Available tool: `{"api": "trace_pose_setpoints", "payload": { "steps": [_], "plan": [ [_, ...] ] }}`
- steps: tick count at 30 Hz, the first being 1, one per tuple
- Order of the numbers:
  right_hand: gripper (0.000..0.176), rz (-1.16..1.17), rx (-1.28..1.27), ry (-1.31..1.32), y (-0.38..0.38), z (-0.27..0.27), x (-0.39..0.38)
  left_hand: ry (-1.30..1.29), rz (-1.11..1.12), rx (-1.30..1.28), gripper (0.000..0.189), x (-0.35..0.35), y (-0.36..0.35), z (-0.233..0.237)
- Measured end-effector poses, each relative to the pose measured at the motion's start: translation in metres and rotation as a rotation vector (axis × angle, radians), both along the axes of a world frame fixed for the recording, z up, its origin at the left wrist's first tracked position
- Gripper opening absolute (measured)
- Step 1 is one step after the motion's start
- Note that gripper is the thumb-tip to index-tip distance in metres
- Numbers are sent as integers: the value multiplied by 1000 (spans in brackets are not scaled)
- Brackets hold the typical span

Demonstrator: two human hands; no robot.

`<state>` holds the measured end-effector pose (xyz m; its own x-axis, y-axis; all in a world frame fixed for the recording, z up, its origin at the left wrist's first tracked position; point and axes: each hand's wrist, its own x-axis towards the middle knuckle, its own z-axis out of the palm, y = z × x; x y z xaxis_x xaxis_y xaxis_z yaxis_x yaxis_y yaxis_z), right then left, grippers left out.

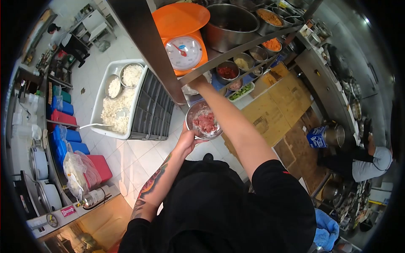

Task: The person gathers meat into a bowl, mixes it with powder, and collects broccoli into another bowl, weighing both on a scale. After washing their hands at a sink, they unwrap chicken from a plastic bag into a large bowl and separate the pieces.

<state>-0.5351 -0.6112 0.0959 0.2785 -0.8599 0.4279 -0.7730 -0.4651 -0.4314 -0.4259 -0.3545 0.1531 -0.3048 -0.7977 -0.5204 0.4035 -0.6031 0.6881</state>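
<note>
A metal bowl with raw red meat and some white powder or paste in it is held by my left hand, whose fingers and thumb grip its lower left rim. My right hand reaches under the metal shelf, just below the orange scale; its fingers are mostly hidden by the shelf edge and what it touches cannot be made out. Close to it on the right stands a bowl of dark red food. A white tray of chopped greens lies near my right forearm.
A white tub of rice with two bowls stands on grey crates at left. A large pot is on the shelf. Flattened cardboard lies at right. One person is at far right, another upper left.
</note>
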Motion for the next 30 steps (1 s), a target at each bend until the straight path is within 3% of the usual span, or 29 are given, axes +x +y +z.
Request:
{"api": "trace_pose_setpoints", "payload": {
  "steps": [2,6,8,9,11,14,16,18,20,22,23,24,26,27,28,30],
  "plan": [
    [19,-47,-42,2,11,15,-20,2,-5,7,85,-7,-7,7],
    [24,39,783,-70,91,75,-65,58,-36,12,82,-18,-28,5],
    [38,4,682,210,151,108,-79,83,-57,-30,80,-23,-33,9],
    [38,-23,684,208,172,107,-80,96,-59,-47,80,-24,-36,9],
    [34,-336,546,94,205,99,-82,114,-115,-93,86,-28,-41,6],
    [36,-427,491,-48,230,51,-77,62,-214,-99,91,-38,-29,2],
    [41,-557,507,-7,244,51,-71,93,-331,-90,92,-35,-24,-14],
    [43,-675,373,242,260,43,-63,121,-457,-72,92,-28,-20,-18],
    [41,-750,332,133,288,36,-44,85,-514,-59,93,-15,-20,-10],
    [34,-655,296,-50,310,47,-29,107,-618,-61,93,4,-21,-18],
    [35,-888,424,-180,318,58,-24,120,-674,-59,92,11,-16,-17],
    [35,-930,431,-189,327,75,-10,132,-730,-50,91,19,-8,-15],
    [42,-1104,908,-578,333,97,20,87,-818,-6,91,32,17,0],
    [42,-915,696,-95,337,33,17,43,-861,17,91,35,26,7],
    [42,-949,692,-99,354,41,21,51,-894,14,91,42,30,5],
    [34,-614,698,133,402,60,38,42,-1050,2,94,63,30,-10]
  ]
}}
